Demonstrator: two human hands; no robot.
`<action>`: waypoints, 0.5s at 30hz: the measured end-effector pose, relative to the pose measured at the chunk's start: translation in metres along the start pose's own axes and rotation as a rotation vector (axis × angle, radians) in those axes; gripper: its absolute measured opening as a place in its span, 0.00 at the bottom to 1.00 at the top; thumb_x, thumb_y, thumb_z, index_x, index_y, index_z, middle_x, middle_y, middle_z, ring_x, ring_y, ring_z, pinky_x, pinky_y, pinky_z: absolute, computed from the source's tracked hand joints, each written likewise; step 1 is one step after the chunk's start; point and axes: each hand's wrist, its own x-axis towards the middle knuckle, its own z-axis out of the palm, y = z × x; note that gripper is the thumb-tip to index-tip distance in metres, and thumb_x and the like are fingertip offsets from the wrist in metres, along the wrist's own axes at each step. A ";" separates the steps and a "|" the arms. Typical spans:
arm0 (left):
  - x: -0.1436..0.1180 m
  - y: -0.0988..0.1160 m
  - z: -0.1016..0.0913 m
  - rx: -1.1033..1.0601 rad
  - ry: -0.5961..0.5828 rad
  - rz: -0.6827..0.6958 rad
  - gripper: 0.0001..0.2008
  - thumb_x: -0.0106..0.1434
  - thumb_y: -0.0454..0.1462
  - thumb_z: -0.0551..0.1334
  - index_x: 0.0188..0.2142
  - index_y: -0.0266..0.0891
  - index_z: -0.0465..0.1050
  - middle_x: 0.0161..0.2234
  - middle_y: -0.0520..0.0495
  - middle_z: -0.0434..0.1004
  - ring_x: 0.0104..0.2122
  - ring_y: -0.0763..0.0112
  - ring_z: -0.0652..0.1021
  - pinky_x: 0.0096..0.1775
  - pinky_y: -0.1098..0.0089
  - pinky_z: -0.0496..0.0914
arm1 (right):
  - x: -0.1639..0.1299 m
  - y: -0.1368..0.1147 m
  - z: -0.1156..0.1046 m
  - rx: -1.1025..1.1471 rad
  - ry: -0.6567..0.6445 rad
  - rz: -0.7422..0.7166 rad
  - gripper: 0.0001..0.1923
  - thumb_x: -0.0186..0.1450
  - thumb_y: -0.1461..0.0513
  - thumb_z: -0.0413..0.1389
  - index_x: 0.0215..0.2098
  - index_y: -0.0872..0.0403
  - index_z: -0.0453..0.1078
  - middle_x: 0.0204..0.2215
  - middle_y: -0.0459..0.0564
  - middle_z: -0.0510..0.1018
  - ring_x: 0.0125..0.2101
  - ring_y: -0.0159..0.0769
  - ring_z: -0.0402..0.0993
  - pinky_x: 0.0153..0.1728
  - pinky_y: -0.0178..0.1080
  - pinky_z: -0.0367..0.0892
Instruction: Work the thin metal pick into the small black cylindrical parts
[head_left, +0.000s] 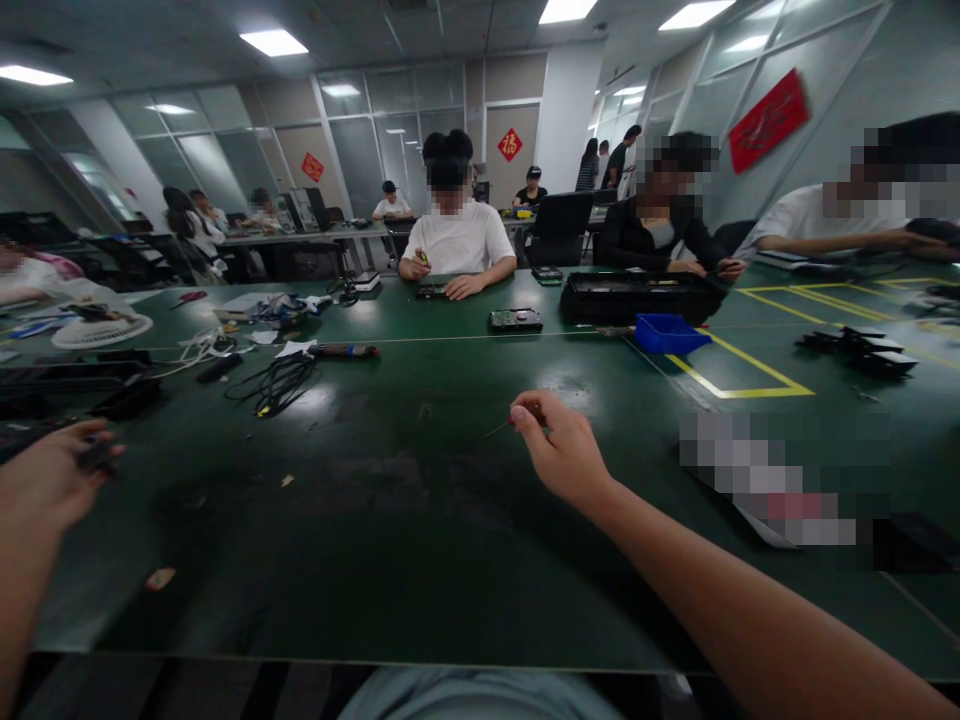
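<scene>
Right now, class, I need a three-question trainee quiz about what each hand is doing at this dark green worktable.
1. True or false: the right hand pinches a thin red-handled tool.
2. Which lies farther from the right hand: (a) the blue plastic bin, (b) the black coiled cable?
3. What does the left hand grip?

Key
1. True.
2. (b).
3. A small dark object, too blurred to identify, above the dark green worktable.
</scene>
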 end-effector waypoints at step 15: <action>-0.142 0.020 0.185 -0.437 -0.962 0.112 0.12 0.52 0.32 0.56 0.37 0.33 0.72 0.32 0.46 0.70 0.30 0.69 0.72 0.34 0.69 0.67 | 0.001 -0.001 -0.001 0.001 -0.004 0.041 0.12 0.72 0.55 0.49 0.45 0.53 0.69 0.25 0.45 0.76 0.25 0.35 0.74 0.29 0.37 0.64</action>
